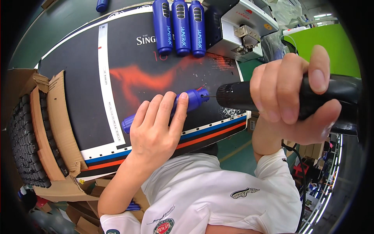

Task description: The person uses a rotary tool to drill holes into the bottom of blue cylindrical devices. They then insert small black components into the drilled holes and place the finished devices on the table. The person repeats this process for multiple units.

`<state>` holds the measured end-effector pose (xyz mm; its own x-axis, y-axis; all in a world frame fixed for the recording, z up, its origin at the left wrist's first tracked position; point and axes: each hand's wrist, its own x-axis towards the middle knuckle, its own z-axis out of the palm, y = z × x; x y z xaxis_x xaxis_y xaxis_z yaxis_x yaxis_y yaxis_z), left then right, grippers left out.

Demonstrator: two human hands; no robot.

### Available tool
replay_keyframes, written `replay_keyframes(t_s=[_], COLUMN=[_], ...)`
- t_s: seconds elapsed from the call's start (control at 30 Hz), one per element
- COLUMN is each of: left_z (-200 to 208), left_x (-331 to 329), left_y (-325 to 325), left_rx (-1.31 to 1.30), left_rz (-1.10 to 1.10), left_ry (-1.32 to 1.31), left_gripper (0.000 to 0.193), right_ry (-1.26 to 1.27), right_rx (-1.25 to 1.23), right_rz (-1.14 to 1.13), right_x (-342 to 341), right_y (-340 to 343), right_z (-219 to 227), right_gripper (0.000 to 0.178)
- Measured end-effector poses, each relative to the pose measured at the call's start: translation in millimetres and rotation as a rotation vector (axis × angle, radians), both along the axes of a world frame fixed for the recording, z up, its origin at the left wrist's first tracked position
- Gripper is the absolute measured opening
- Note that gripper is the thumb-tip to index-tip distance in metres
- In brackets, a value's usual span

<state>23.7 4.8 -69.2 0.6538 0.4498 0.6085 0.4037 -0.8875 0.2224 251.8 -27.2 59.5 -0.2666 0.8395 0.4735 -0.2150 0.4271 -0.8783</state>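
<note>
My left hand point(157, 126) presses down on a blue plastic handle-shaped part point(193, 99) that lies on a black printed mat point(82, 78), fingers wrapped over its middle. My right hand point(294, 97) grips a black power screwdriver point(235, 95) held sideways. Its thin bit touches the right end of the blue part. White shavings lie on the mat under the tool's nose.
Three more blue parts point(181, 25) stand side by side at the mat's far edge, next to a grey and white machine point(241, 29). A cardboard box point(43, 128) full of black pieces sits at my left. A green panel point(331, 46) is at the right.
</note>
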Motion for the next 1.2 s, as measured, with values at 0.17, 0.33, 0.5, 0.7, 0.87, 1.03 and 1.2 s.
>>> replay_keyframes(t_s=[0.17,0.33,0.5,0.7,0.87,1.03,1.2], left_z=[-0.9,0.1,3.1,6.9,8.8,47.0,80.5], left_x=[-0.2,-1.3,-2.5,1.0,-0.8,-17.5,-42.3], left_y=[0.2,-0.1,-1.4,-1.8,-1.6,2.0,4.3], left_rx=[0.014,0.018,0.011,0.018,-0.074,-0.164,-0.876], left_rz=[-0.001,-0.001,-0.005,-0.019,0.021,0.125,-0.253], left_ry=[0.001,0.006,-0.001,0.000,0.045,-0.114,-0.902], left_gripper=[0.043,0.043,0.043,0.042,0.055,0.067,0.057], right_ry=[0.006,-0.024,-0.039,0.072,0.374,0.754,0.487], right_rx=[0.064,0.049,0.001,0.007,0.054,-0.373,-0.563], right_rz=[-0.012,-0.041,-0.026,-0.020,-0.017,-0.150,-0.197], right_x=[-8.8,-16.9,-19.5,-13.0,10.1,11.9,-41.9], right_y=[4.4,1.3,0.7,-1.4,-11.4,-43.5,-52.9], right_z=[-7.8,-6.4,-4.4,-8.3,0.2,-33.4,-80.7], right_gripper=[0.031,0.031,0.030,0.031,0.041,0.045,0.054])
